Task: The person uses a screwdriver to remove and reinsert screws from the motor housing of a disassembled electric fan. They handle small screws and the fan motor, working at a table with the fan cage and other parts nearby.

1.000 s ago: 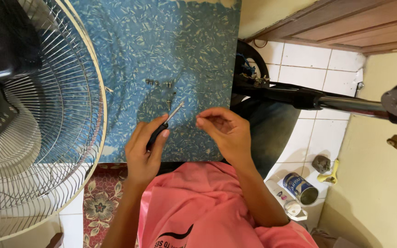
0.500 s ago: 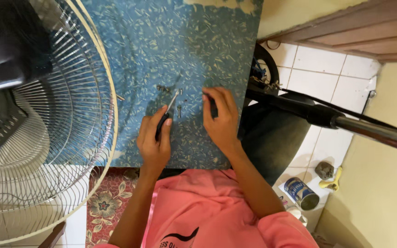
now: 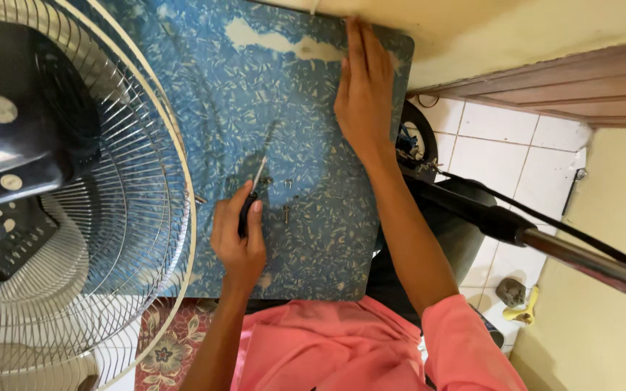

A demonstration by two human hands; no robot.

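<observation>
Screwdriver (image 3: pixel 253 194) handle hidden inside left hand (image 3: pixel 239 242), tip blurred

Fan grille (image 3: pixel 74 239) crowds board's (image 3: pixel 327 246) left edge; loose screws (image 3: pixel 286 210) mid-board; near right part open.

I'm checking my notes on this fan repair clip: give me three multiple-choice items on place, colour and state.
1. Where does the right hand rest?
A on the fan grille
B flat at the far edge of the blue speckled tabletop
C on the floor tiles

2. What colour is the person's shirt?
A pink
B green
C white

3. What is the left hand doing?
A lying open
B gripping a dark-handled screwdriver
C holding a cup

Answers: B, its palm lies flat there; A, pink cloth at the bottom; B, its fingers wrap the handle.
</observation>
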